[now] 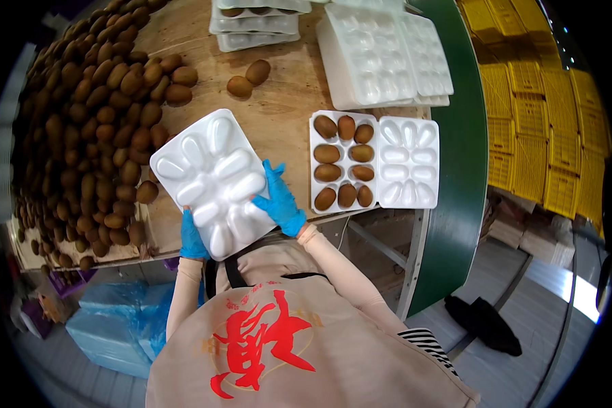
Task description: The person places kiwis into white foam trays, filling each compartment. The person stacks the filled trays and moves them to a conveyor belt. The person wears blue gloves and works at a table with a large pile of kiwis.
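Note:
My left hand (193, 235), in a blue glove, grips the lower left edge of a closed white foam fruit tray (217, 178). On the tray's right side, my right hand (281, 199), also gloved in blue, holds the edge with its thumb on top. The tray is tilted above the table's front edge; whatever it contains is hidden. To the right lies an opened foam tray (344, 205) filled with kiwifruit, its lid (408, 163) folded out flat beside it. Two loose kiwifruit (249, 80) lie beyond the held tray.
A large heap of kiwifruit (97, 127) covers the left of the wooden table (285, 86). Stacked foam trays stand at the back (257, 25) and back right (370, 61). A green conveyor belt (451, 204) runs along the right, with yellow crates (535, 132) beyond it.

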The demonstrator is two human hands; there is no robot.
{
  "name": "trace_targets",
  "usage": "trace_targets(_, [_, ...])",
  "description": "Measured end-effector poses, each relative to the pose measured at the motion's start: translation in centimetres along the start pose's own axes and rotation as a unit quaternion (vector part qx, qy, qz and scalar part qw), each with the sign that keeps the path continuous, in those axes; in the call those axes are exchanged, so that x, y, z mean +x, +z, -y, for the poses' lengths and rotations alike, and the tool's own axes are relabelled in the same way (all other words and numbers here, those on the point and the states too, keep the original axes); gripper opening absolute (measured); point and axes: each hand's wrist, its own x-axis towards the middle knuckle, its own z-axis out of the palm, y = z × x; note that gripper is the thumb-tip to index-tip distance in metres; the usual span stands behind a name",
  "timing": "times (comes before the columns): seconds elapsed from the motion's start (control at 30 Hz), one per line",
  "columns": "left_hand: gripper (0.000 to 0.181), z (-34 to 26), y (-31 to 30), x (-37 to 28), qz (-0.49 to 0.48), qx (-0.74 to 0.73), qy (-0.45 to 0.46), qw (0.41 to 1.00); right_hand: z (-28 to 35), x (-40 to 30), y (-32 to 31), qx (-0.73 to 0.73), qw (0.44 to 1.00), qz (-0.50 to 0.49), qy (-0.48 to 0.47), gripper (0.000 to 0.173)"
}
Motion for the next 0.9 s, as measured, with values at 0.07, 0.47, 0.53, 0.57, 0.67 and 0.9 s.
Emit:
trace_targets(0.07, [0.068,0.1,-0.9,1.2,-0.006,0.011,-0.003,1.000,1.4,-1.6,-4.8,-0.026,0.997,-0.072,0.008,0.074])
trace_targets(0.47, [0.070,-0.1,0.2,1.2,0.002,-0.032,0.015,0.999,-7.1,-14.6,-34.7,0.261,0.819,-0.486,0.157,0.063])
trace_targets(0.53, [0.072,-0.1,0.2,1.1,-0.024,0.002,0.031,0.999,-3.4,-13.8,-30.7,0.170,0.906,-0.364,0.131,0.047])
trace_targets(0.57, [0.072,-0.4,0.1,0.9,-0.014,-0.004,0.020,1.000,-1.0,-12.3,-28.3,0.238,0.916,-0.265,0.181,0.041])
trace_targets(0.67, [0.072,-0.4,0.7,1.1,0.012,-0.004,0.000,1.000,-3.5,-6.2,-21.4,0.021,0.995,-0.092,0.022,0.044])
trace_targets(0.9, [0.075,0.6,-4.6,2.1,-0.038,0.008,-0.009,0.999,-5.5,5.0,-11.9,-0.222,0.944,0.099,-0.223,0.029])
